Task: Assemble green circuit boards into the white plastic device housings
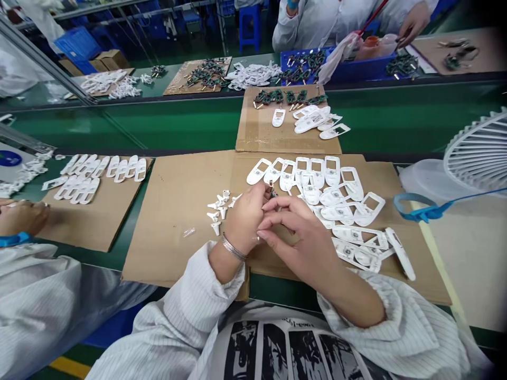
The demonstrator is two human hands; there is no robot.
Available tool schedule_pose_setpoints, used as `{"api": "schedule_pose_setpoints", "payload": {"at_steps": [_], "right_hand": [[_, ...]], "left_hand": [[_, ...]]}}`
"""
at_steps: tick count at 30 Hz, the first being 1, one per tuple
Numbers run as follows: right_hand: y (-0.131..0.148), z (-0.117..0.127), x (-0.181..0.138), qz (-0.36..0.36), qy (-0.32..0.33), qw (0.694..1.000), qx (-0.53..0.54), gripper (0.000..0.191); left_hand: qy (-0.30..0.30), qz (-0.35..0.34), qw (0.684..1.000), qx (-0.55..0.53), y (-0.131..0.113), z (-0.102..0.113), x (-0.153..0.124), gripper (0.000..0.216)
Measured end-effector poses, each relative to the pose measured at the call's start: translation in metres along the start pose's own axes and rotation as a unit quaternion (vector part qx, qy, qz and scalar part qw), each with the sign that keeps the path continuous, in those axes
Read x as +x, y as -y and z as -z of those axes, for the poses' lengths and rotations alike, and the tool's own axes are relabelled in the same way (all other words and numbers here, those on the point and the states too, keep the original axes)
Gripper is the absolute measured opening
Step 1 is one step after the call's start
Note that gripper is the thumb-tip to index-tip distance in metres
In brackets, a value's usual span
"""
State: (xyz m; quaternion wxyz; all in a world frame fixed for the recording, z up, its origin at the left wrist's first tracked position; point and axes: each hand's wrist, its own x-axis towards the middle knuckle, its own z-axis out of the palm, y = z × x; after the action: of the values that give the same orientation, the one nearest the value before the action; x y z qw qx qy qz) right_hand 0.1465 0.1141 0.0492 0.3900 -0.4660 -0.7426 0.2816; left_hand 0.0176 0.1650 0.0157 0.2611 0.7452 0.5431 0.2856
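Note:
My left hand [247,219] is closed around a small green circuit board [272,191]; its metal tip pokes up above the fingers and the rest is covered. Close against it is my right hand [303,237], its thumb and fingertips drawn together by the left palm; whatever they pinch is too small or hidden to name. White plastic housings [332,171] with rectangular windows lie in rows and overlapping heaps beyond and right of my hands. Left of my left wrist sit several small white plastic pieces [216,228] and a tiny clear piece [189,232] on the cardboard [174,211].
Ahead, another cardboard sheet [253,132] holds circuit boards [269,97] and white housings [312,117]. A white fan [479,153] and blue strap [415,211] are at right. A co-worker's hand [24,216] rests at left; another person [336,26] works across the bench.

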Motion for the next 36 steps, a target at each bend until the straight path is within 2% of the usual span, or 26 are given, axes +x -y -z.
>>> {"api": "schedule_pose_setpoints", "payload": {"at_steps": [3,6,8,9,10,12,13,15,17,20,26,29,32,34,36], "right_hand": [[0.003,-0.007,0.0,0.031,-0.005,0.999,-0.028,0.009],[0.005,-0.001,0.002,0.034,-0.008,0.999,-0.021,0.014],[0.002,0.006,0.006,0.033,-0.024,0.999,-0.034,0.019],[0.0,0.009,0.01,0.033,-0.023,0.998,-0.054,0.019],[-0.003,0.01,0.015,0.032,-0.008,0.996,-0.085,0.014],[-0.01,0.005,0.028,0.039,0.068,0.983,-0.165,0.004],[-0.012,-0.002,0.035,0.047,0.115,0.97,-0.208,0.009],[-0.014,-0.018,0.05,0.069,0.186,0.938,-0.284,0.018],[-0.014,-0.034,0.063,0.089,0.211,0.923,-0.308,0.023],[-0.015,-0.049,0.074,0.103,0.223,0.917,-0.315,0.026],[-0.02,-0.052,0.08,0.087,0.217,0.913,-0.335,0.021],[-0.019,-0.04,0.079,0.066,0.2,0.919,-0.334,0.022],[-0.024,-0.017,0.07,0.044,0.163,0.934,-0.316,0.021],[-0.032,0.002,0.058,0.021,0.122,0.965,-0.23,0.021],[-0.042,0.018,0.044,-0.025,0.075,0.994,-0.079,0.022]], "left_hand": [[0.008,0.006,1.0,0.004,0.004,-0.001,-0.006,0.007],[0.015,0.026,0.999,-0.041,0.008,0.01,-0.011,0.007],[-0.018,0.05,0.993,-0.107,0.014,0.029,-0.015,0.013],[-0.057,0.069,0.983,-0.161,0.018,0.04,-0.017,0.019],[-0.11,0.087,0.965,-0.223,0.022,0.052,-0.02,0.024],[-0.196,0.115,0.916,-0.331,0.03,0.073,-0.026,0.028],[-0.219,0.124,0.895,-0.369,0.033,0.08,-0.029,0.029],[-0.228,0.138,0.868,-0.419,0.038,0.087,-0.034,0.028],[-0.22,0.141,0.859,-0.44,0.041,0.086,-0.037,0.027],[-0.205,0.141,0.858,-0.45,0.045,0.08,-0.039,0.026],[-0.18,0.163,0.842,-0.482,0.038,0.074,-0.033,0.027],[-0.109,0.167,0.824,-0.53,0.027,0.067,-0.026,0.03],[-0.018,0.155,0.79,-0.594,0.018,0.052,-0.019,0.034],[0.037,0.146,0.761,-0.631,0.016,0.039,-0.016,0.037],[0.083,0.139,0.744,-0.648,0.017,0.027,-0.014,0.04]]}}
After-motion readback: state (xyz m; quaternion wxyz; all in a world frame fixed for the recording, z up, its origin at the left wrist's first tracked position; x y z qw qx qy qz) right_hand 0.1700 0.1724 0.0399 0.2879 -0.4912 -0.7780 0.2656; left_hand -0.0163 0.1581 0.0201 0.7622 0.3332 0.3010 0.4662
